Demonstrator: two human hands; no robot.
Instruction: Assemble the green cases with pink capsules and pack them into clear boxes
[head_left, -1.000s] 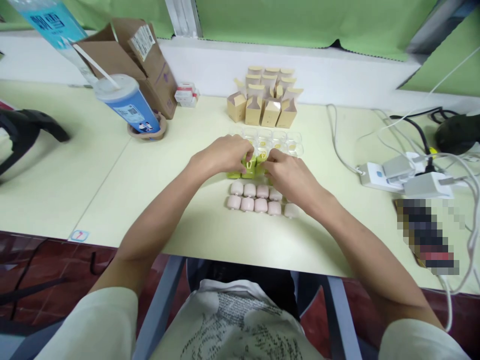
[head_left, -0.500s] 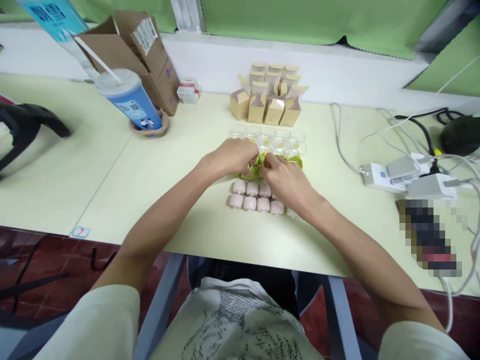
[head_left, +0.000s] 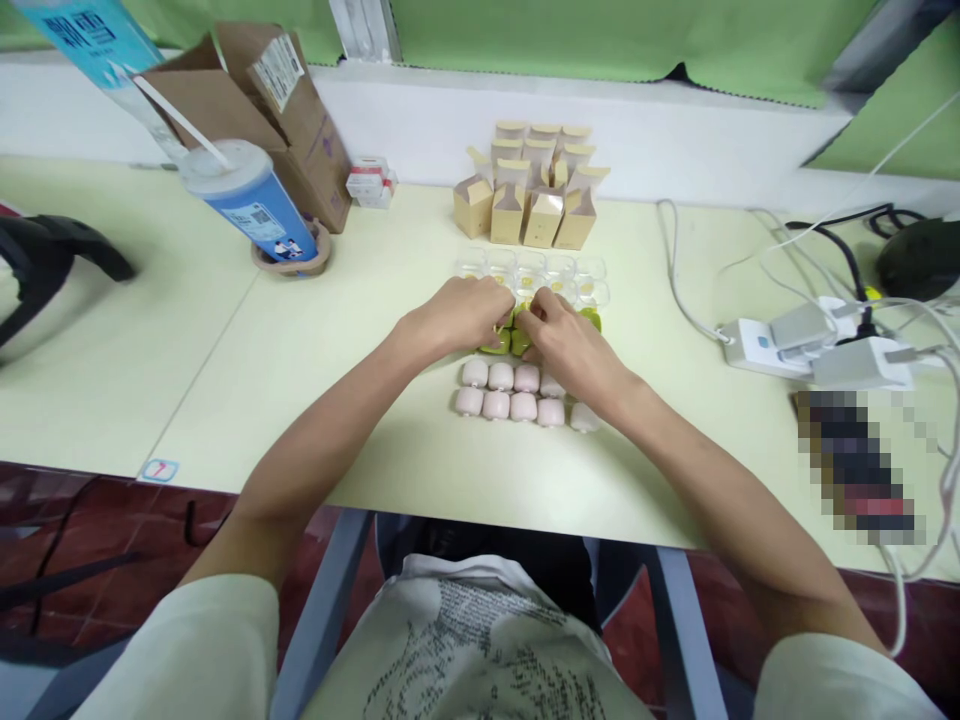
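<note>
My left hand [head_left: 472, 312] is closed at the left end of a block of small glossy green pieces [head_left: 495, 343], its fingertips curled against them. From the right, my right hand [head_left: 566, 340] bends over the same green pieces with its fingers pinched near their upper edge. Whatever lies between its fingertips is hidden. Behind both hands stand rows of small clear plastic cups [head_left: 530, 262], several with a yellow spot inside. Two rows of pale pink rounded pieces [head_left: 496, 404] lie on the near side, partly covered by my right hand and wrist.
Open-topped small cardboard boxes [head_left: 508, 212] stand near the wall. To the left are a blue drink cup [head_left: 262, 215] in a holder, a brown carton [head_left: 311, 150] and small red-white boxes [head_left: 371, 183]. White power adapters [head_left: 862, 362] and cables lie right, beside a blurred-out object [head_left: 859, 465].
My right hand's fingers have shifted slightly over the green pieces, and more of the green and pink pieces shows. My left hand stays almost in place. The whole view has shifted slightly.
</note>
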